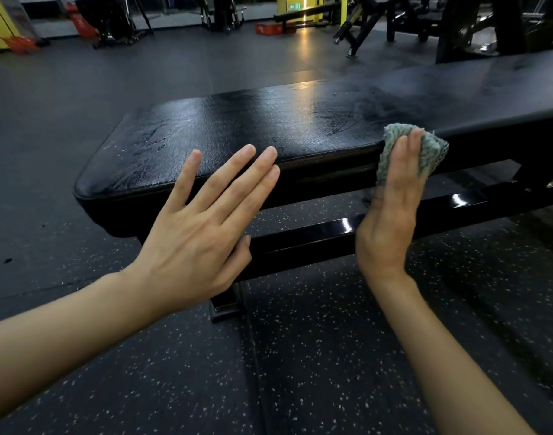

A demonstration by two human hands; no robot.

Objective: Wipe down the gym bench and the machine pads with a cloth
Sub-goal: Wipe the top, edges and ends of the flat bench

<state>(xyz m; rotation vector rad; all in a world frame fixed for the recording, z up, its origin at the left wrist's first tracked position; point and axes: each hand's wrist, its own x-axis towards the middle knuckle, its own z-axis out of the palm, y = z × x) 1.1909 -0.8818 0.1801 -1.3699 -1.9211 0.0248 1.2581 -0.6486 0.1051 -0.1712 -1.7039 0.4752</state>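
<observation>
A long black padded gym bench (237,127) runs from the middle left to the upper right, its top shiny with damp streaks. My right hand (391,211) presses a grey-green cloth (432,149) flat against the near side edge of the pad, fingers straight and pointing up. My left hand (203,227) hovers with spread, straight fingers in front of the pad's near edge, fingertips close to the rim, holding nothing. Whether it touches the pad I cannot tell.
The bench's glossy black steel frame bar (331,233) runs under the pad, with a foot (225,306) on the speckled rubber floor. Other black and yellow machines (378,17) and red items (268,28) stand at the back across open floor.
</observation>
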